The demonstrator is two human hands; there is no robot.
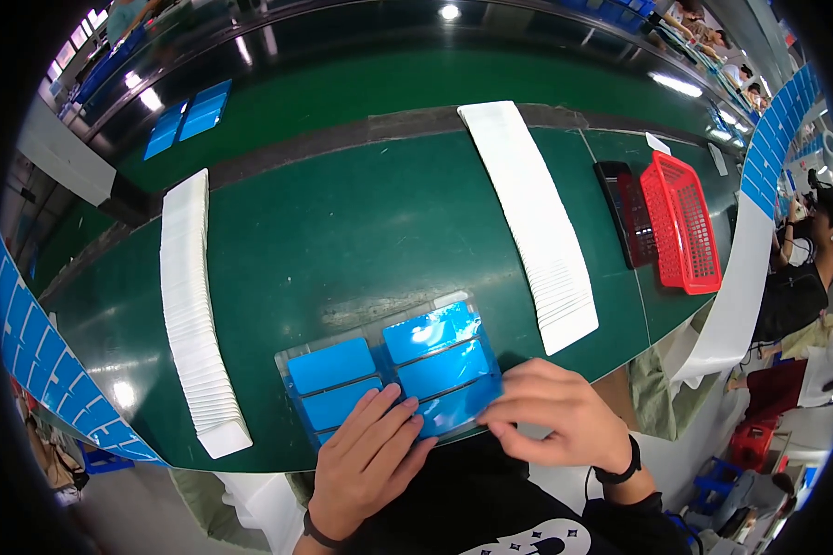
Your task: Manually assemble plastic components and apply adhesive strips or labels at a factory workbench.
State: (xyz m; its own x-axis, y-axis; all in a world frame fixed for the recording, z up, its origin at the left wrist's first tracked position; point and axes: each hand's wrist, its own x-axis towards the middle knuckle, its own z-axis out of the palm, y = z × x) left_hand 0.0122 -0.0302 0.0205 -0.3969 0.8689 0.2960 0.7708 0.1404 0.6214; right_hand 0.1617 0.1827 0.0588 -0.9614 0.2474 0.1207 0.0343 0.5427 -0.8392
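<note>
At the table's near edge lies a clear-edged flat tray (377, 330) holding several blue rectangular pieces (331, 364) in two columns, with dark gaps between rows. My left hand (366, 458) rests on its lower middle, fingers stretched out flat over the blue surface. Around the lower right corner, my right hand (555, 412) has its fingers curled and the thumb close to the index finger. Whatever sits between those fingertips is hidden or too small to make out. Beside the tray run two long overlapped rows of white cards, a left row (187, 287) and a right row (523, 213).
A red mesh basket (685, 222) and a dark flat device (625, 208) stand at the right. Blue pieces (190, 118) lie on the green belt beyond the dark rail. Strips of blue pieces curve along the left (51, 370) and right (773, 148). A co-worker (805, 259) is at the right.
</note>
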